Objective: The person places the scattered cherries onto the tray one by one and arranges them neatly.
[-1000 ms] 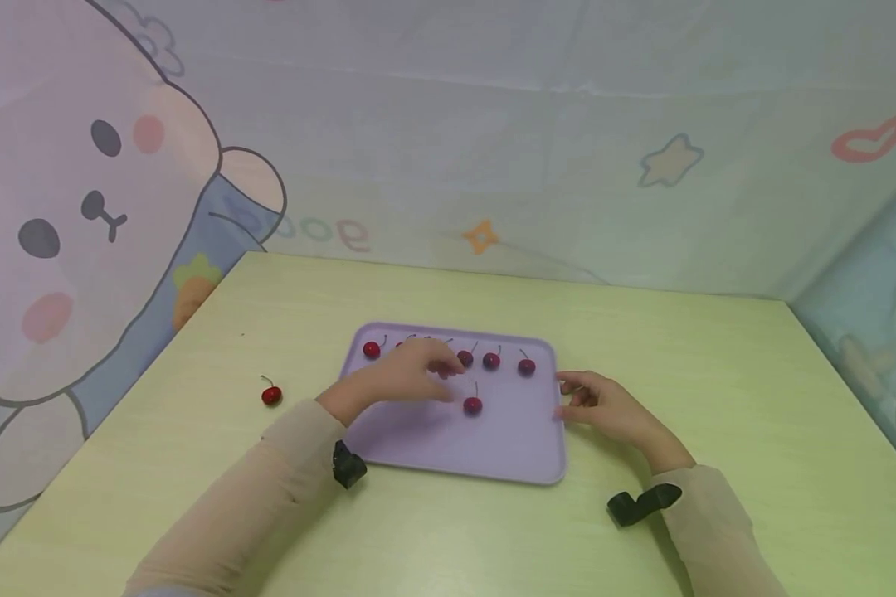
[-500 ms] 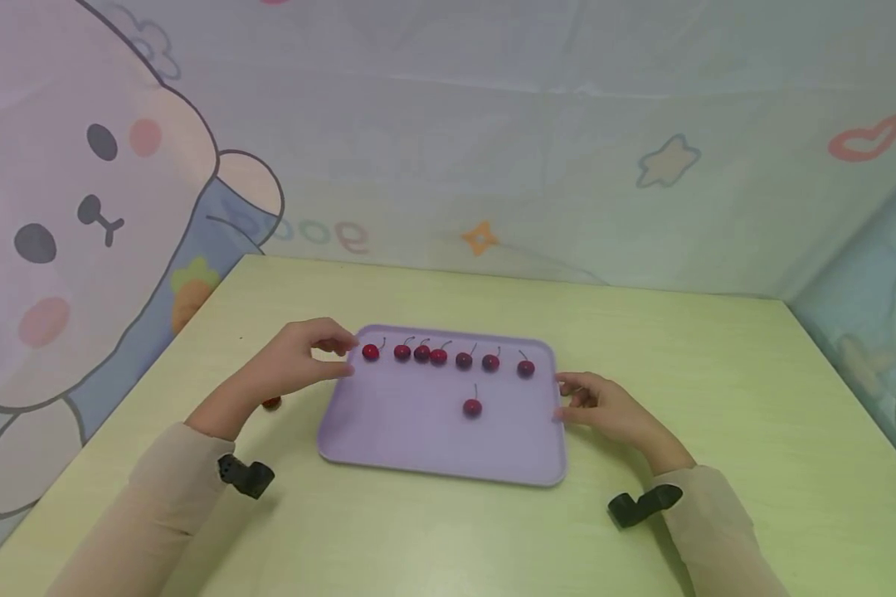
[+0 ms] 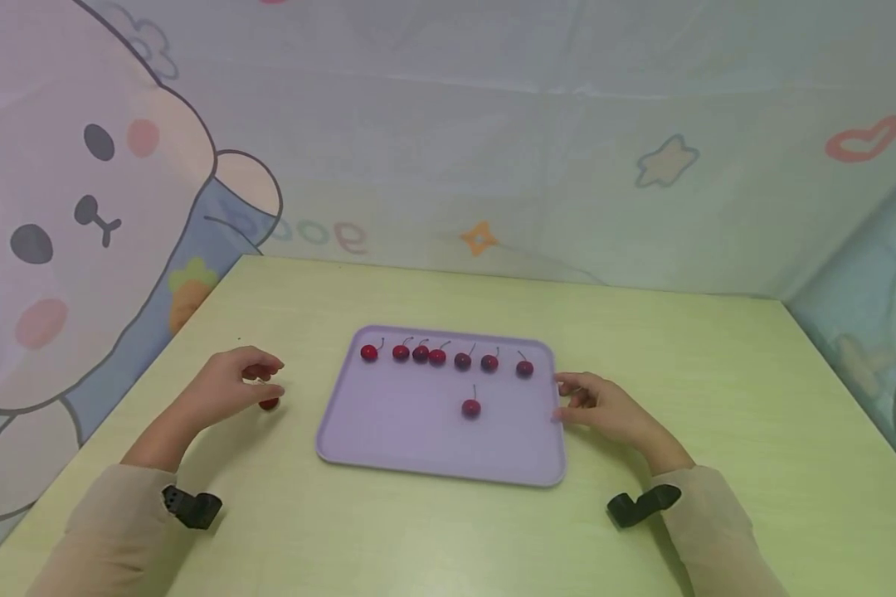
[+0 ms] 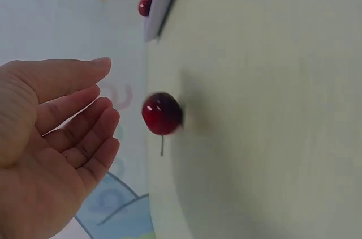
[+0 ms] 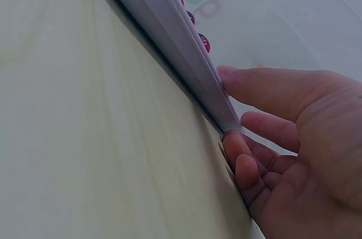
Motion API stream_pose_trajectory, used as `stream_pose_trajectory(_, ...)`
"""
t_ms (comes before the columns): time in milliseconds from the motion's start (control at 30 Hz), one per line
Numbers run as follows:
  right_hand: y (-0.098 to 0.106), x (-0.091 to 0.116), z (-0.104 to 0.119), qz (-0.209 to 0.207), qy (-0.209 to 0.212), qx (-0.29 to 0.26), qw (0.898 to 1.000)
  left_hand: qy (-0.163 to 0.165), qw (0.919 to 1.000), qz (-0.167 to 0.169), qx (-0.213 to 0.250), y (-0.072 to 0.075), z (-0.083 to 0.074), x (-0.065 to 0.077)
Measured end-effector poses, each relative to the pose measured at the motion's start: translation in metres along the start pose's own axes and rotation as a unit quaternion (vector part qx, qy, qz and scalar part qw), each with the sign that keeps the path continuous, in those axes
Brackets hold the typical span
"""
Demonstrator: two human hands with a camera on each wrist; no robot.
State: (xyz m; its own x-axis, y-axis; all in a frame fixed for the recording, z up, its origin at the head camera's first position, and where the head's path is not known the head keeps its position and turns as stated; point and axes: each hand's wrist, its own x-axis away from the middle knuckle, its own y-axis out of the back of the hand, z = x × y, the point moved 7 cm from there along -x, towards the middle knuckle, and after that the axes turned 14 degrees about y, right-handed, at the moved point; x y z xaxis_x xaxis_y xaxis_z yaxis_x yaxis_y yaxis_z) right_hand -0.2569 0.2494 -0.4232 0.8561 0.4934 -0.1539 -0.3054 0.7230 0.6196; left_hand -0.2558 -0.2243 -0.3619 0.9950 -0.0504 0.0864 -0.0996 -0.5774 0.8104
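Note:
My left hand (image 3: 227,385) hovers at the left of the table, over a loose dark red cherry (image 4: 162,114) with a thin stem. In the left wrist view a gap separates its loosely bent fingers from the cherry, so it holds nothing. A lilac tray (image 3: 388,431) lies mid-table in the head view. Along its far rim stands a row of several cherries (image 3: 436,356), and a single cherry (image 3: 471,408) sits nearer the middle. My right hand (image 3: 605,406) rests its thumb and fingertips against the tray's right edge; the right wrist view shows the thumb at the rim.
The pale yellow-green table (image 3: 433,539) extends on every side of the tray. A printed cloth (image 3: 448,149) hangs behind it, with a cartoon bear (image 3: 104,290) at the left. Black cameras (image 3: 194,507) are strapped to both wrists.
My left hand has moved left from above the tray, past its left rim, to the loose cherry. The row of cherries has come into full view. The right hand stays at the tray's edge.

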Motion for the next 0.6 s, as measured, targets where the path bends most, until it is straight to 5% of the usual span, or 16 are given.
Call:
stream_pose_trajectory(200,0.001,-0.001,0.003,0.002,0.006,-0.002,1.0,0.04,0.999,0.01,-0.016,-0.005,0.021,-0.002)
stream_pose_trajectory(600,0.0,0.0,-0.001,0.001,0.0,-0.007,1.0,0.037,0.9989,0.022,-0.019,-0.012,0.03,-0.005)
